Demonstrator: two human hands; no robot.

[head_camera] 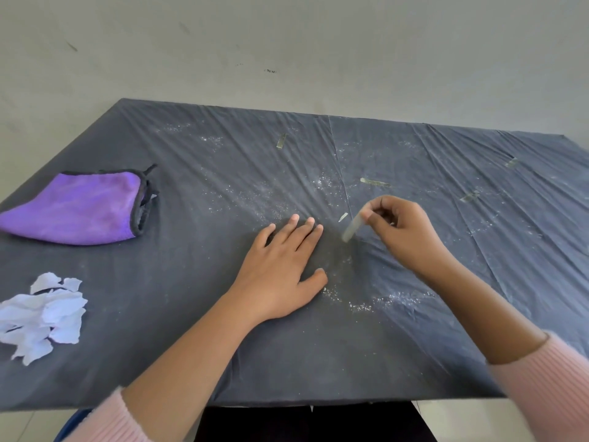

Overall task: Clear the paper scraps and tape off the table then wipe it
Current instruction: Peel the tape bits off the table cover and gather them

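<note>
Surface: a wide surface (pixel 414 346) covered with a wrinkled dark grey sheet fills the middle of the frame, from the lower edge up to a far edge against the wall.
Left hand: the left hand (pixel 280 269) lies palm down on the sheet at the centre of the frame, fingers straight and slightly spread, its grip wide and holding nothing.
Right hand: the right hand (pixel 400 232), just right of centre, is raised above the sheet with thumb and fingertips pinched together, its grip narrow around the top end of a strip of tape.
Held tape: the strip of clear tape (pixel 352 229) slants down and to the left from the right hand; its lower end is down at the sheet, where creases gather, just right of the left fingertips.
Loose tape strips: a tiny piece (pixel 343 216) just beside the held strip; a longer strip (pixel 374 182) above the right hand; one strip (pixel 281 141) towards the upper middle; two more, (pixel 468 196) and (pixel 511 162), at the right.
Paper scraps: a pile of torn white paper scraps (pixel 41 317) sits on the sheet at the lower left.
Cloth: a folded purple microfibre cloth (pixel 79 208) with dark edging lies at the left, above the paper pile.
Dust: white specks (pixel 360 306) are scattered over the sheet, thickest below and between the hands.
Clothing: pink ribbed sleeves (pixel 548 387) cover both forearms at the bottom corners.
Background: a pale wall (pixel 287 43) fills the top of the frame.
</note>
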